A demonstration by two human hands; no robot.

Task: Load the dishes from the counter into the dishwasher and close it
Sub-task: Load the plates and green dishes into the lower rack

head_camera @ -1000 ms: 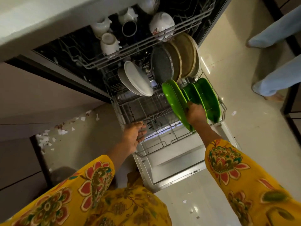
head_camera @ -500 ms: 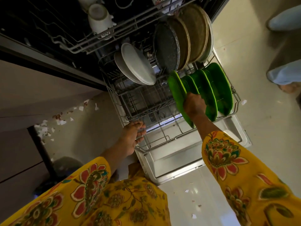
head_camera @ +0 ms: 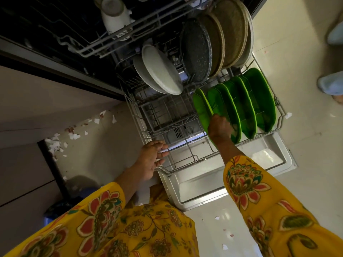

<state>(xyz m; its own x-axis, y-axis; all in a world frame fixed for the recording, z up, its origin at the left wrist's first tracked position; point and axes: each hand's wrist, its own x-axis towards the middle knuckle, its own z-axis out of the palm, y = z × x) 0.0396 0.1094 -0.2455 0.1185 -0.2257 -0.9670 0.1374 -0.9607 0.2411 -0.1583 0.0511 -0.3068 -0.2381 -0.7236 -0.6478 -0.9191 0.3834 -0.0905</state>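
We see the green plates (head_camera: 241, 106) standing on edge in a row at the right side of the lower rack (head_camera: 161, 123), which is pulled out over the open dishwasher door (head_camera: 241, 175). The right hand (head_camera: 220, 127) grips the nearest green plate (head_camera: 201, 108) at its lower edge, fingers curled around the rim; this plate leans a little toward the left, apart from the others at its top. Behind the green row stand round brown and speckled dark plates (head_camera: 213, 45), also on edge, and to their left two white plates (head_camera: 159, 71) lean against each other. Above them the upper rack (head_camera: 115, 39) carries a white cup (head_camera: 115, 13) turned upside down.

The left hand (head_camera: 151, 160) rests at the front left corner of the lower rack with fingers almost straight and relaxed – it touches the wire edge, holding nothing. Both arms wear yellow sleeves (head_camera: 246, 184) with a flower print, and they reach downward from the bottom of the view.

The floor (head_camera: 306, 108) is pale glossy tile, with small white scraps (head_camera: 55, 143) lying near the cabinet base on the left – a few more lie close to the door. At the right edge we see the light blue trouser legs of another person (head_camera: 332, 84)
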